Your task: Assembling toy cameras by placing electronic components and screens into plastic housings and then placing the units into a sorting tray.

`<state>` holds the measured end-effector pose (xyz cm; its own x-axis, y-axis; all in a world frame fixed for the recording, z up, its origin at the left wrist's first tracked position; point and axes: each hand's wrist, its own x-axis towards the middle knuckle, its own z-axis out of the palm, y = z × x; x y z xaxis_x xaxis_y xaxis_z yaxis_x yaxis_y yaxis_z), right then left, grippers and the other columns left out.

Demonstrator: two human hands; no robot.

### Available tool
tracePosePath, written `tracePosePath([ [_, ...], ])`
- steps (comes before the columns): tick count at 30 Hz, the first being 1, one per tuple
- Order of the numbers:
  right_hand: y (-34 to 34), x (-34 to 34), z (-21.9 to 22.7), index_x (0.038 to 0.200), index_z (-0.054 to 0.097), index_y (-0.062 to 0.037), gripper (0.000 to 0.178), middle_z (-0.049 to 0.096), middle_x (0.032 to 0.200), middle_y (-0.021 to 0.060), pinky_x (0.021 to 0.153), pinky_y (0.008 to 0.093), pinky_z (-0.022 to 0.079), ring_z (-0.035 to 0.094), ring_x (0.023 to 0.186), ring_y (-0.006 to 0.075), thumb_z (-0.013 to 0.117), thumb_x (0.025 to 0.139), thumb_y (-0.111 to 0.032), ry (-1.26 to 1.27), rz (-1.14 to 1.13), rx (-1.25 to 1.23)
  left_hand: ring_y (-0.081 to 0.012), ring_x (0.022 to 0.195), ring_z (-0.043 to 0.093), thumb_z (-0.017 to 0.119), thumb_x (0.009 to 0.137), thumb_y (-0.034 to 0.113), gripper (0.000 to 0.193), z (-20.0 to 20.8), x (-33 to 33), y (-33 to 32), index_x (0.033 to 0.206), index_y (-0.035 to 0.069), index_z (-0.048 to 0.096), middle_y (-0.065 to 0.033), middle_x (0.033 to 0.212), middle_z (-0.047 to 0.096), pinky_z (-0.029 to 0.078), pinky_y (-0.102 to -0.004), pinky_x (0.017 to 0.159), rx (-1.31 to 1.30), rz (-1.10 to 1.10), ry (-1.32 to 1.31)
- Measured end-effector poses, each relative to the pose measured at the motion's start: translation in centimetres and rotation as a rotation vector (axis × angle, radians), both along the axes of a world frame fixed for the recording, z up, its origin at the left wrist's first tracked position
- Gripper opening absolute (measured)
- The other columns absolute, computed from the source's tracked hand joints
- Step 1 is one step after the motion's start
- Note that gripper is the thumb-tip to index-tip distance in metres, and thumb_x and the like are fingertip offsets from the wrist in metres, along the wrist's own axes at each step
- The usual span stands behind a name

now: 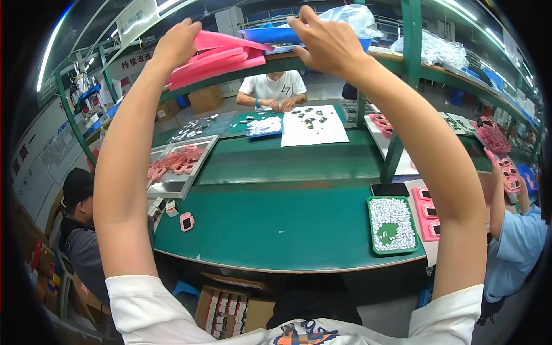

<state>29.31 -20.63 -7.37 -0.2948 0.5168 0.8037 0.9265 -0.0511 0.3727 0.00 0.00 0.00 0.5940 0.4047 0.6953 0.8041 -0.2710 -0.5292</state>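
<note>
Both of my arms are raised to the overhead shelf. My left hand [177, 45] is closed on the edge of a stack of flat pink trays [221, 56], which sits tilted at the shelf's rim. Beyond the stack's right end, my right hand [330, 43] has its fingers apart and thumb stretched out, with nothing visible in it. It is right in front of a blue bin [276, 35]; whether it touches the bin I cannot tell. Below on the green bench lies a small pink device with a dark screen [187, 222].
A green tray of small white parts [394, 225] stands at the bench's right, beside a pink tray of devices [426, 213]. Pink casings [178, 161] fill a frame at left. A green post [402, 115] rises at right. One person sits opposite; others work on either side.
</note>
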Motion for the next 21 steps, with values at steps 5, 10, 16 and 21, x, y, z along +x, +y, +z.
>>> tracePosePath([
  [5,4.0,-0.9,2.2,0.114,0.076,-0.0111,0.039,0.073,0.124,0.0147,0.067,0.0401,0.062,0.078,0.079,0.0327,0.080,0.090,-0.041,-0.113,-0.331,0.050,-0.0408,0.094,0.067,0.056,0.101,0.017,0.016,1.4,1.8,-0.4,0.104,0.006,0.067,-0.0164,0.116,0.069,0.055,-0.0526,0.086,0.297,-0.330,-0.171],
  [10,6.3,0.2,2.1,0.110,0.075,-0.0074,0.036,0.076,0.112,0.0112,0.067,0.0399,0.062,0.077,0.077,0.0322,0.079,0.090,-0.038,-0.115,-0.283,0.053,-0.0453,0.097,0.068,0.050,0.103,0.018,0.021,3.1,0.0,2.4,0.117,0.008,0.061,-0.0184,0.114,0.071,0.054,-0.0558,0.085,0.072,-0.460,-0.182],
  [16,6.3,1.4,2.0,0.106,0.074,-0.0067,0.033,0.078,0.104,0.0112,0.067,0.0396,0.061,0.077,0.076,0.0318,0.074,0.094,-0.037,-0.050,-0.291,0.057,-0.0449,0.109,0.069,0.049,0.101,0.019,0.035,-1.3,0.1,1.7,0.134,0.009,0.051,-0.0218,0.138,0.065,0.056,-0.0567,0.089,-0.059,-0.156,-0.459],
  [21,5.9,0.6,2.1,0.105,0.073,-0.0074,0.032,0.079,0.102,0.0113,0.066,0.0395,0.061,0.077,0.075,0.0317,0.072,0.096,-0.039,-0.052,-0.298,0.015,-0.0400,0.105,0.071,0.043,0.106,0.027,0.034,-3.2,-4.4,2.4,0.134,0.008,0.048,-0.0203,0.139,0.062,0.056,-0.0525,0.085,-0.414,-0.138,-0.600],
])
